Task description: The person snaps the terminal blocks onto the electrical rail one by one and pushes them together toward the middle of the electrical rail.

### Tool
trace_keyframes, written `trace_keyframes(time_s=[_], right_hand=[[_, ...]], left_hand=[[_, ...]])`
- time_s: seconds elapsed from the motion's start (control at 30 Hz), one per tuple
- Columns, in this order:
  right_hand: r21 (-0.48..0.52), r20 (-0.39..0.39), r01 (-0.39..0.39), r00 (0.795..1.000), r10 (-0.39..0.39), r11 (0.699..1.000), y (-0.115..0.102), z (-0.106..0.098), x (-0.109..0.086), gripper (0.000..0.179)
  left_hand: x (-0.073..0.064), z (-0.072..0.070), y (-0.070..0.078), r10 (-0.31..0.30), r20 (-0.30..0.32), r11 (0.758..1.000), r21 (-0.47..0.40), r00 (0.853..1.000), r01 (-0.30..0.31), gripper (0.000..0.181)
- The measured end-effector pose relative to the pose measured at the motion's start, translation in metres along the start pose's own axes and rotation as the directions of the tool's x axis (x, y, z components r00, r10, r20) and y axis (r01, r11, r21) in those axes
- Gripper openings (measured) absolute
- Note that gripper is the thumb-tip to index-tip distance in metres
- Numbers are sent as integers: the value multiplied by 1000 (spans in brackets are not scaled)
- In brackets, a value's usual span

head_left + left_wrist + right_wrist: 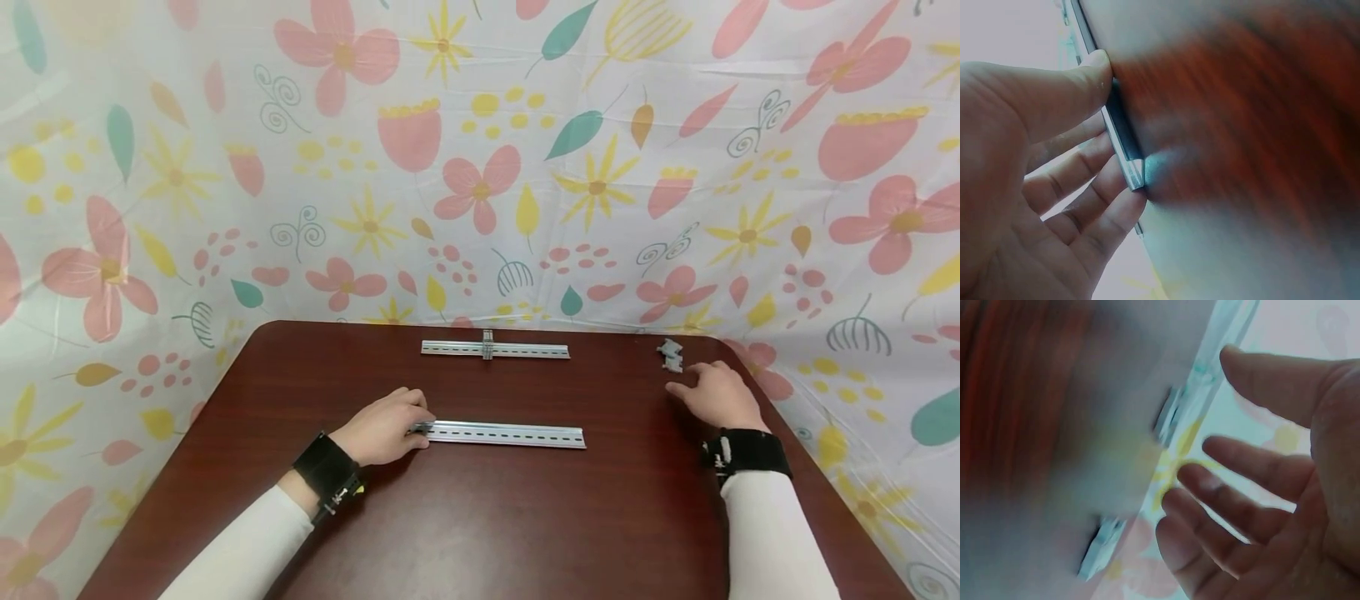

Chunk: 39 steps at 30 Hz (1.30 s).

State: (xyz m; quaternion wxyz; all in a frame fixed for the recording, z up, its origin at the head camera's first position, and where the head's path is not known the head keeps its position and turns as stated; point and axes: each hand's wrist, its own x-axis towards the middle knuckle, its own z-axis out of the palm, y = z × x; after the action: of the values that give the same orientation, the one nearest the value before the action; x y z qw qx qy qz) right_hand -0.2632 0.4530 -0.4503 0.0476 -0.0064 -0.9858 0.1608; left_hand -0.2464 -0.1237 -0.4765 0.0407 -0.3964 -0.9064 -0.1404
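Observation:
My left hand (386, 427) pinches the left end of a slotted metal DIN rail (510, 434) that lies crosswise in the middle of the table. In the left wrist view, the thumb presses one side of this rail (1127, 156) and the fingers curl on the other. Over the table's right side, my right hand (722, 395) holds nothing, its fingers loosely bent and spread from the thumb. Just beyond its fingertips lie small grey pieces (671, 355). The right wrist view shows the palm side of this hand (1254, 506), with a blurred pale piece (1100, 550) past the fingers.
Farther back lies a second slotted DIN rail (528, 350), with a narrow grey block (487, 344) mounted across its middle. The dark red-brown table (480, 517) has rounded far corners. A flower-printed curtain (480, 183) hangs behind it and along both sides.

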Motion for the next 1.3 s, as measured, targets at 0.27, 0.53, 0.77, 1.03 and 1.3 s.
trace_keyframes(time_s=[0.27,0.53,0.77,1.03,1.3], right_hand=[[18,25,-82,996,81,997,28,-5,-5,83],[-4,87,-136,987,135,991,43,-5,-6,92],[-52,135,-103,985,109,993,47,-4,-3,92],[-134,126,4,992,13,991,48,-2,1,60],[-134,91,13,996,-1,991,46,-6,-2,44]], left_hand=[[0,-2,1,-6,4,1000,1,1000,6,26],[0,-2,0,-4,5,1000,-4,1000,4,26],[0,1,-3,-4,0,1000,9,1000,4,26],[0,1,-3,-10,4,1000,-4,1000,10,26],[0,0,-3,-17,6,1000,-7,1000,17,26]])
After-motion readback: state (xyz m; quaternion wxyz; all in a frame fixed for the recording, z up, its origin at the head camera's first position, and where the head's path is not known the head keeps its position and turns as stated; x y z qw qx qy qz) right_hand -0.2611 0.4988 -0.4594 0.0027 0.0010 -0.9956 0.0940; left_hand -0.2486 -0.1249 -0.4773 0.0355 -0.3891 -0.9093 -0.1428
